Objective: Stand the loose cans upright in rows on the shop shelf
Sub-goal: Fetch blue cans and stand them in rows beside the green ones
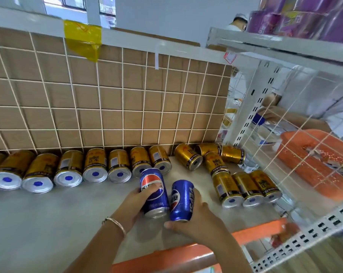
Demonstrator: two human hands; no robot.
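Near the shelf's (48, 223) front edge, the left hand (135, 201) grips one blue can (153, 192) and the right hand (194, 219) another (181, 200), side by side. Gold cans (95, 164) line the back grid; bare shelf lies open to the left.

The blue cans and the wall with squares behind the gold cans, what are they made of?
The blue cans look like thin metal, probably aluminium: glossy printed sides and bare silvery rims. The left hand holds one, the right hand the other. The back wall looks like brown board with a faint wood grain, maybe fibreboard, behind a cream wire grid, likely coated metal.
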